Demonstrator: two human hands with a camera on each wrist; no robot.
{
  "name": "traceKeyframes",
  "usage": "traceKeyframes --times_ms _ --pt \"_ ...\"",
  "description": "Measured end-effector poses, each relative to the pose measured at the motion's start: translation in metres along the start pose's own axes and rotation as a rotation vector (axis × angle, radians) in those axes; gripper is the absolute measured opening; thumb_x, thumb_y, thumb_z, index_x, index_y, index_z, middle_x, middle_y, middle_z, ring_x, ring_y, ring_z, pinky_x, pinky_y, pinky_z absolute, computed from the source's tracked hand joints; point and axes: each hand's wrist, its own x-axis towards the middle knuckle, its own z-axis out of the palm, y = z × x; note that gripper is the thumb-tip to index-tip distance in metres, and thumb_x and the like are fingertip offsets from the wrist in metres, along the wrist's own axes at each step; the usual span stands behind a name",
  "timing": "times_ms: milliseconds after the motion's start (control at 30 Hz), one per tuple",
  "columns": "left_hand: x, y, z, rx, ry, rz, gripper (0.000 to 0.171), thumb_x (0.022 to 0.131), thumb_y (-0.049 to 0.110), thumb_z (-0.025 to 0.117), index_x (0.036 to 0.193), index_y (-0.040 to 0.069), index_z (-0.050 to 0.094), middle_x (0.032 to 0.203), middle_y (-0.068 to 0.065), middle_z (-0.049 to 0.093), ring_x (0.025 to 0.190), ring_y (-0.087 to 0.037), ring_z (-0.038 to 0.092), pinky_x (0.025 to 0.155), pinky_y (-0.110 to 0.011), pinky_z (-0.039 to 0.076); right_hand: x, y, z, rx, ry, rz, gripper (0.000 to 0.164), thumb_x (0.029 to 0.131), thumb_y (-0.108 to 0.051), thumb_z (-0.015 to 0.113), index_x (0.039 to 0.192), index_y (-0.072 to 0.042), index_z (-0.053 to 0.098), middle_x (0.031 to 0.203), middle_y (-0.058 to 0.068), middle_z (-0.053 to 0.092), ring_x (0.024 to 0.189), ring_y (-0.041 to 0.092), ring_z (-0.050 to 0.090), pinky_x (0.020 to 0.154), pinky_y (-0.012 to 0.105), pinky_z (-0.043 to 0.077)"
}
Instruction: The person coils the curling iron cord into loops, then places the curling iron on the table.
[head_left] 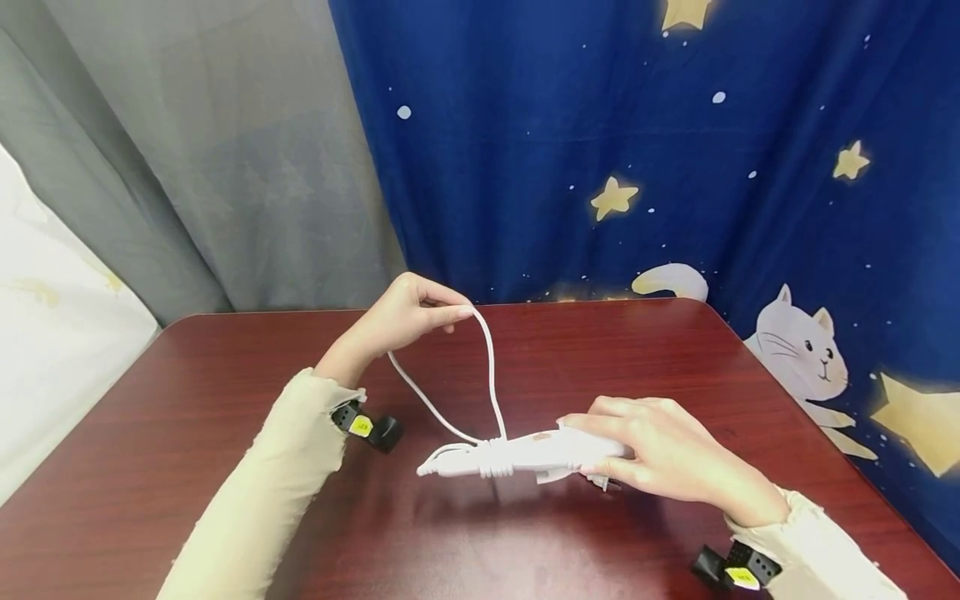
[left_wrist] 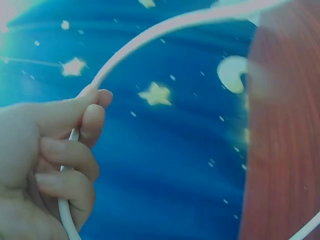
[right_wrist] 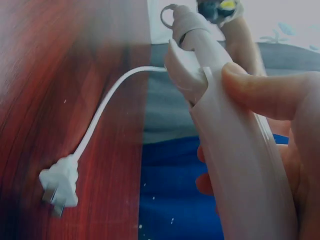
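Observation:
A long, slim white corded appliance (head_left: 540, 450) is held over the table, its exact kind unclear. My right hand (head_left: 667, 446) grips its right end, thumb on one side and fingers on the other, as the right wrist view shows. White cord (head_left: 491, 367) is wound several times around the appliance's left part. Up and to the left, my left hand (head_left: 408, 312) pinches a loop of this cord between thumb and index finger. In the left wrist view, the cord (left_wrist: 150, 35) also passes under the curled other fingers. A two-pin plug (right_wrist: 60, 182) hangs from a length of cord below the appliance.
A dark red-brown wooden table (head_left: 187, 400) lies beneath both hands. Behind it hang a grey curtain (head_left: 247, 167) and a blue curtain (head_left: 510, 167) with stars and a white cat. Each wrist wears a small black camera, the left one (head_left: 367, 425) close to the cord.

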Motion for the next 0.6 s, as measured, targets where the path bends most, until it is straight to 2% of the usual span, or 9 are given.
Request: traceKeyframes --times_ms 167,300,467,600 --pt "-0.010 0.027 -0.001 -0.020 -0.038 -0.015 0.012 0.081 0.015 0.069 0.089 0.007 0.074 0.075 -0.001 0.068 0.064 -0.020 0.059 0.060 -0.031 0.048 -0.004 0.003 0.003 -0.135 -0.046 0.088 0.044 0.077 -0.041 0.068 0.117 -0.022 0.063 0.087 -0.012 0.054 0.065 0.004 0.046 0.055 0.024 0.041" --pt "-0.018 0.047 0.001 -0.005 -0.103 -0.014 0.010 0.081 0.015 0.068 0.087 0.010 0.074 0.068 0.001 0.064 0.061 -0.022 0.055 0.056 -0.030 0.046 -0.005 0.008 0.006 -0.217 -0.055 0.172 0.048 0.076 -0.044 0.068 0.119 -0.023 0.062 0.087 -0.009 0.056 0.063 0.008 0.048 0.053 0.027 0.041" --pt "-0.024 0.062 0.002 0.063 -0.155 -0.012 0.009 0.081 0.017 0.068 0.086 0.013 0.075 0.064 0.004 0.063 0.060 -0.015 0.049 0.052 -0.028 0.038 -0.006 0.016 0.009 -0.222 -0.021 0.263 0.047 0.077 -0.044 0.068 0.119 -0.024 0.062 0.084 -0.010 0.055 0.058 0.008 0.047 0.050 0.027 0.039" --pt "-0.027 0.064 -0.003 0.108 -0.148 -0.031 0.010 0.081 0.017 0.068 0.086 0.013 0.075 0.062 0.006 0.063 0.058 -0.012 0.048 0.052 -0.028 0.038 -0.009 0.020 0.009 -0.198 -0.013 0.295 0.046 0.077 -0.045 0.068 0.118 -0.025 0.062 0.084 -0.011 0.055 0.059 0.005 0.047 0.049 0.027 0.038"
